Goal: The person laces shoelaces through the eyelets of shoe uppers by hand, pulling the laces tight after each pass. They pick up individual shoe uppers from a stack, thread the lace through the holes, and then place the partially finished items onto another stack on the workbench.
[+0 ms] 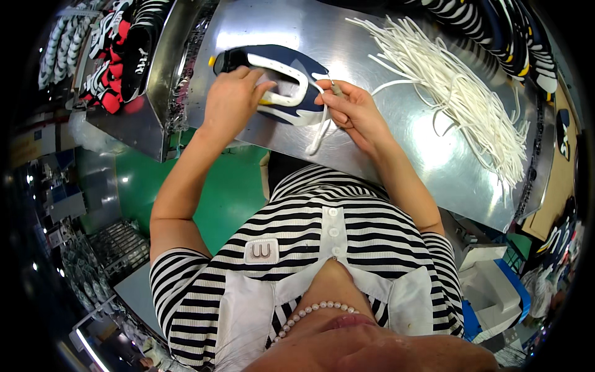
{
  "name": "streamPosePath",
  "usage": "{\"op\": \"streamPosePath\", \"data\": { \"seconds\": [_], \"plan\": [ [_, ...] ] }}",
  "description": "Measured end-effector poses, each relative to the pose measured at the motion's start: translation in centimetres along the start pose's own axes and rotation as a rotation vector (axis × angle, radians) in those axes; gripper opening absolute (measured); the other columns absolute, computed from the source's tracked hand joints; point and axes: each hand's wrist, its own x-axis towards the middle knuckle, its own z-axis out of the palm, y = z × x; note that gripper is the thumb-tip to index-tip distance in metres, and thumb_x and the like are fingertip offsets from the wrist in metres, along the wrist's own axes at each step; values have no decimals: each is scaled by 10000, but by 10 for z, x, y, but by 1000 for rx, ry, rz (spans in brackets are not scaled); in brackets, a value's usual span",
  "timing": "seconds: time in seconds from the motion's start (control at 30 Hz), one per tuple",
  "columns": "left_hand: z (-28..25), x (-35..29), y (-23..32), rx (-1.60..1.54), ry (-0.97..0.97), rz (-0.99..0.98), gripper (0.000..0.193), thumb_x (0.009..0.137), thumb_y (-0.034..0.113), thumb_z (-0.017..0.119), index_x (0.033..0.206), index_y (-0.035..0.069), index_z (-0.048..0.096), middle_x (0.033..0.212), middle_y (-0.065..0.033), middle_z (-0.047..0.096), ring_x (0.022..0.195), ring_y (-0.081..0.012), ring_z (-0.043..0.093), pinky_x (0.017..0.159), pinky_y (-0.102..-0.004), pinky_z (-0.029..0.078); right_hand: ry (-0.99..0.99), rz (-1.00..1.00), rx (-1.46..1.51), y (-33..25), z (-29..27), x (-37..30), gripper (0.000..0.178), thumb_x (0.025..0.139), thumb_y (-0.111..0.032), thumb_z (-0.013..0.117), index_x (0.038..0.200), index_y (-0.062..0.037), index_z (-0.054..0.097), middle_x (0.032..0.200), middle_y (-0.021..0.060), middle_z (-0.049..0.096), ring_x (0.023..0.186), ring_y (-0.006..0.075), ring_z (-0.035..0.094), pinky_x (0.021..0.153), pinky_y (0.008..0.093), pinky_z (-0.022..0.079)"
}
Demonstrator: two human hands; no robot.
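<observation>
A navy shoe upper (282,57) with a white eyelet band (300,93) lies on the metal table in front of me. My left hand (234,99) is closed on its left part, fingers bent at the edge of the opening. At its right end, my right hand (354,115) pinches a white shoelace (323,127), whose loose end hangs down toward the table's near edge. Between the right fingers shows a small pale-handled piece (336,90) with a thin metal tip; its exact kind is unclear. My fingers partly hide the lace near the eyelet band.
A large heap of white laces (443,93) spreads across the right of the metal table (409,158). Striped navy-and-white shoe parts (496,31) stand at the far right. Red, black and white shoe parts (114,68) fill a metal-sided bin at left. Green floor (186,186) shows below.
</observation>
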Motion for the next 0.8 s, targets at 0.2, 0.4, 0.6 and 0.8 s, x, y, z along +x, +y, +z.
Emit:
{"op": "streamPosePath", "data": {
  "seconds": [0.2, 0.4, 0.6, 0.8],
  "plan": [
    [10, 14, -20, -866, -805, -659, 666, 944, 608, 524, 1060, -22, 705, 975, -99, 720, 887, -184, 640, 814, -269, 478, 126, -111, -310, 9, 13, 13, 244, 899, -71, 662, 1125, 17, 641, 897, 76, 711, 547, 31, 472, 489, 163, 351],
    [36, 9, 16, -1922, -560, -813, 526, 1011, 446, 483, 1285, 1, 536, 1220, -138, 627, 1141, -213, 604, 991, -332, 489, 251, -326, -401, 7, 21, 8, 265, 881, -42, 679, 1136, 20, 646, 935, 34, 683, 699, 46, 579, 588, 179, 439],
    [48, -1, 27, -1886, -487, -765, 436, 1028, 326, 474, 1269, -26, 562, 1225, -139, 636, 1077, -180, 614, 959, -301, 487, 51, -616, -422, -6, 32, -14, 220, 910, 39, 616, 1127, 8, 630, 988, 64, 668, 695, 32, 545, 584, 158, 412],
    [43, 3, 41, -2038, -326, -532, 464, 1034, 351, 465, 1319, -8, 534, 1320, -148, 583, 1170, -207, 554, 1053, -324, 392, 194, -855, -836, 11, 18, -5, 161, 854, 44, 647, 1007, -5, 661, 894, 48, 661, 705, 75, 579, 612, 204, 442]
  ]
}}
